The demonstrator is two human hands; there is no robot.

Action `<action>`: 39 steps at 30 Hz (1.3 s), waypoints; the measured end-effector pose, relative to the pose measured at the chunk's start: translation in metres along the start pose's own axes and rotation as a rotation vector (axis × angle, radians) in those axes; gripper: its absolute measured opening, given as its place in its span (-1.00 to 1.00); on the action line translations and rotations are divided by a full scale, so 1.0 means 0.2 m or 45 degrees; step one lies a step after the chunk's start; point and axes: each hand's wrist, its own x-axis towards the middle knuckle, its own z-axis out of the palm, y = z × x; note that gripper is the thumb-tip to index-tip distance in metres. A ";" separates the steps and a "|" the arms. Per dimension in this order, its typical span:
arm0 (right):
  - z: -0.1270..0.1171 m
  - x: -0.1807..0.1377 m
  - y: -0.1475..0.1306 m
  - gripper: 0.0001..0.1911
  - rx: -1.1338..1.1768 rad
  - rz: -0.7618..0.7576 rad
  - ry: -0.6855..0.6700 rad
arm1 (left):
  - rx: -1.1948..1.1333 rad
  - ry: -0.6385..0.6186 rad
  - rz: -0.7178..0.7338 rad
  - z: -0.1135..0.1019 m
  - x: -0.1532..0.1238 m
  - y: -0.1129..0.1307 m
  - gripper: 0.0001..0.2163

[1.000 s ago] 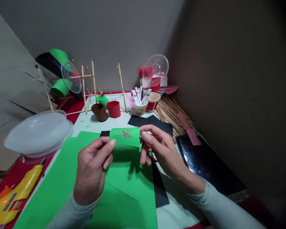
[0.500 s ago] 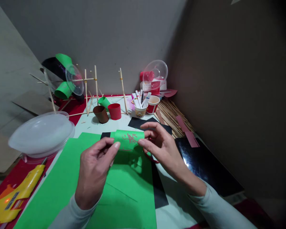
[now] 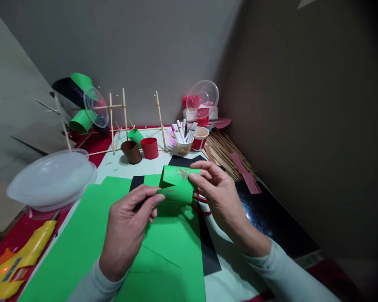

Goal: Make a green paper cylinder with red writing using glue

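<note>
Between my two hands is a curled strip of green paper [image 3: 176, 195] with brown scribbles on it, its edges apart on the left side. My left hand [image 3: 129, 226] pinches the lower left corner between thumb and fingers. On the other side, my right hand [image 3: 219, 197] grips the upper right part, thumb in front and fingers behind. Red-handled scissors [image 3: 203, 209] show partly behind my right hand. Under both hands lie large green sheets [image 3: 164, 268], and black paper [image 3: 211, 256] sticks out beside them.
A yellow glue gun [image 3: 25, 258] lies at left, near stacked plastic lids [image 3: 50, 180]. Behind stand brown [image 3: 131, 152] and red paper tubes [image 3: 150, 149], a stick frame [image 3: 159, 113] and a cup of markers [image 3: 183, 147]. Wooden sticks [image 3: 225, 151] and a black glossy panel [image 3: 271, 222] are at right.
The green paper strip has gone from a flattened roll to a looser curl, with its edges spread apart. My left hand has moved slightly down and right, while my right hand still holds on.
</note>
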 end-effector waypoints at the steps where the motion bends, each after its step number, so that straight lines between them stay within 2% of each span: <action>1: 0.00 0.00 0.00 -0.69 0.017 -0.001 0.029 | -0.013 -0.026 0.011 0.00 0.00 0.00 -0.97; 6: -0.01 0.01 0.00 -0.73 -0.020 -0.172 0.130 | -0.001 -0.189 0.080 -0.01 -0.02 0.02 -0.90; 9: 0.00 0.00 -0.01 -0.76 -0.068 -0.275 0.100 | 0.009 -0.210 0.057 0.00 -0.02 0.04 -0.90; 15: 0.04 -0.05 -0.01 -0.88 -0.257 -0.447 0.009 | 0.018 -0.089 -0.109 0.00 -0.01 0.03 -0.93; 20: 0.03 -0.08 -0.01 -0.93 -0.420 -0.558 -0.015 | -0.015 0.015 -0.191 -0.01 0.00 0.04 -0.80; 23: 0.02 -0.09 -0.01 -0.89 -0.531 -0.602 -0.055 | -0.032 0.046 -0.206 -0.01 0.00 0.05 -0.78; 27: 0.01 -0.10 -0.01 -0.84 -0.573 -0.594 -0.118 | -0.017 0.062 -0.163 -0.02 0.00 0.04 -0.87; 30: 0.01 -0.10 0.00 -0.87 -0.470 -0.548 -0.153 | 0.035 0.058 -0.110 -0.02 0.00 0.03 -0.91; 34: 0.03 -0.08 0.02 -0.64 -0.263 -0.409 -0.208 | 0.091 0.072 -0.045 -0.02 -0.01 0.02 -0.92; 39: 0.05 -0.06 0.03 -0.56 -0.142 -0.398 -0.277 | 0.135 0.067 -0.020 -0.03 -0.02 0.01 -0.89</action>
